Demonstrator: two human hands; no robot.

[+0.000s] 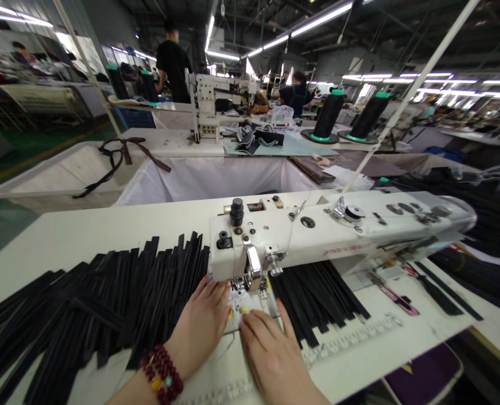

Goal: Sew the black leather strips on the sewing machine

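My left hand, with a dark red bead bracelet at the wrist, lies at the left of the presser foot of a white sewing machine. Its fingers stretch forward, and some tips are partly hidden by the machine head. My right hand rests in front of the needle area, fingers apart on the metal plate. I see nothing held in either hand; anything under the fingertips is hidden. Many black strips lie heaped to the left, and more black strips lie under the machine arm.
A printed ruler scale runs along the table's front. Pink-handled snips lie at the right. Beyond the table are a white-lined bin, black thread cones, another sewing machine, and a person in black.
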